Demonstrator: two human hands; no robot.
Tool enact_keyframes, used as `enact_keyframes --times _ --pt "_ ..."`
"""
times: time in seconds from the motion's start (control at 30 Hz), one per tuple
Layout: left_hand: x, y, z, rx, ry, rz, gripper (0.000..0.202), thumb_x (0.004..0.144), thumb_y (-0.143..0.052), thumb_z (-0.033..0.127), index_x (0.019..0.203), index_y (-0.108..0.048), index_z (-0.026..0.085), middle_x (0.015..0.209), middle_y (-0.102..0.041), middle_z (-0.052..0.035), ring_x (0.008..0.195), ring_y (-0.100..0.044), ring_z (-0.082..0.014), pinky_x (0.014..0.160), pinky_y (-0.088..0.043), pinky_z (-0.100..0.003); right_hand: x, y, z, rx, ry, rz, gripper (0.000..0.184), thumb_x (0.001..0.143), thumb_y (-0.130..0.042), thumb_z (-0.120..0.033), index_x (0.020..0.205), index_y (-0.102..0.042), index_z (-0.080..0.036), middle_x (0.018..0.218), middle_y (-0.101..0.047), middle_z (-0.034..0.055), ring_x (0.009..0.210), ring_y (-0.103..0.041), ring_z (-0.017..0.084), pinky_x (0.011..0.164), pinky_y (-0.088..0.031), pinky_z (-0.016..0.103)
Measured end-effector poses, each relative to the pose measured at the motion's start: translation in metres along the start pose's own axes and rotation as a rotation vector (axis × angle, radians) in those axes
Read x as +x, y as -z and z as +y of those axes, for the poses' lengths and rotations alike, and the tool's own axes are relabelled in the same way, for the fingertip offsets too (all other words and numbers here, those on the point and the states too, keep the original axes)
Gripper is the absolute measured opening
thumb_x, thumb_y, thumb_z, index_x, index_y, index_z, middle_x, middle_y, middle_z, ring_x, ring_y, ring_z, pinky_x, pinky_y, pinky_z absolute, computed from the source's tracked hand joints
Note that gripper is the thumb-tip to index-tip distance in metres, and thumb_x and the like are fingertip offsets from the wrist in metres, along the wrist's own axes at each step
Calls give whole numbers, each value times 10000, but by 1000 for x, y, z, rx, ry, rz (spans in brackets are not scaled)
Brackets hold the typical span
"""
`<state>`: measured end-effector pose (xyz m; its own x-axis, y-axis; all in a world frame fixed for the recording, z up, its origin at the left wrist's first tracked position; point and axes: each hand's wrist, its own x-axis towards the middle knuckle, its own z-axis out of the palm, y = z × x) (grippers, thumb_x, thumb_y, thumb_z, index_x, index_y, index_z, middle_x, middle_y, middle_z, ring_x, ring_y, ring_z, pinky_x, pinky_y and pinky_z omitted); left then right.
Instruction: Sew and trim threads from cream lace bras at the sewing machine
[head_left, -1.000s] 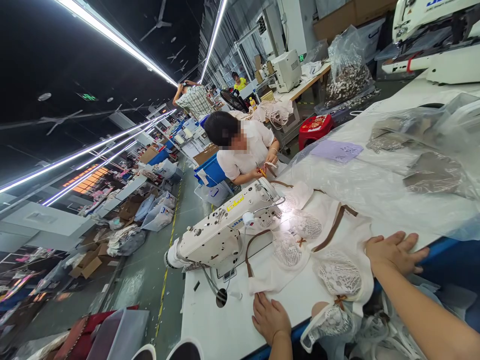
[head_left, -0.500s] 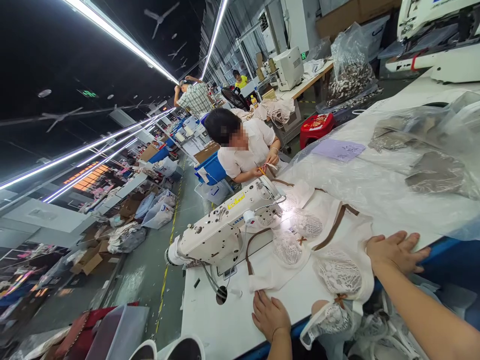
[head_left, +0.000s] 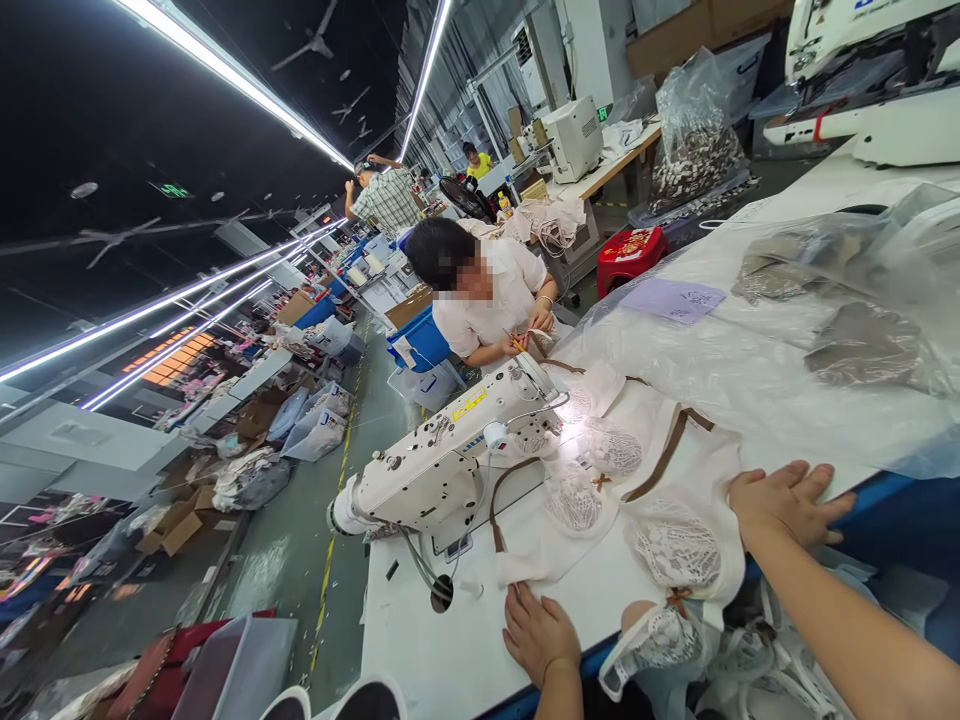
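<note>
White lace bras with brown straps lie on the white sewing table [head_left: 435, 670]. One bra [head_left: 576, 497] reaches from the lit needle area of the white sewing machine [head_left: 442, 445] towards me. At the end of its band, my left hand [head_left: 541, 632] rests flat on the table, fingertips at the fabric edge. Nearer me, a second bra [head_left: 679, 540] hangs partly over the table's front edge. My right hand [head_left: 787, 505] lies palm down beside its side panel, fingers spread, with the thumb side against the fabric.
Across the machine sits a co-worker [head_left: 495, 290] holding a small yellow item and fabric. Clear plastic sheeting [head_left: 757, 350] with a purple paper [head_left: 673, 300] covers the right of the table. More bras [head_left: 780, 640] are heaped below the front edge. A red stool [head_left: 631, 258] stands beyond.
The view has shifted very slightly. Both my hands and the bras stay where they were.
</note>
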<state>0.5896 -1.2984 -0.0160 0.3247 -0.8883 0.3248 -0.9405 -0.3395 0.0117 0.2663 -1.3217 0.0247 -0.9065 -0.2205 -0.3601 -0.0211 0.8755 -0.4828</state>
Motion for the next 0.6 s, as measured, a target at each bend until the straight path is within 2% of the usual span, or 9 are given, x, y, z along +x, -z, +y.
enact_keyframes --times 0.23,0.6 --pt "0 5 5 48 -35 42 338 841 -399 186 1095 -616 128 1172 -603 -129 1094 -535 -266 884 -422 -455 0 -1 -2 -7 -16 46 656 877 -179 -419 1448 -223 -98 1519 -130 60 1338 -100 372 942 -347 655" --pt "-1 8 6 55 -19 22 333 837 -413 179 1092 -620 124 1194 -594 -131 1094 -541 -264 898 -415 -455 2 -3 0 6 5 64 649 879 -200 -413 1440 -241 -90 1513 -145 72 1340 -99 374 958 -328 666"
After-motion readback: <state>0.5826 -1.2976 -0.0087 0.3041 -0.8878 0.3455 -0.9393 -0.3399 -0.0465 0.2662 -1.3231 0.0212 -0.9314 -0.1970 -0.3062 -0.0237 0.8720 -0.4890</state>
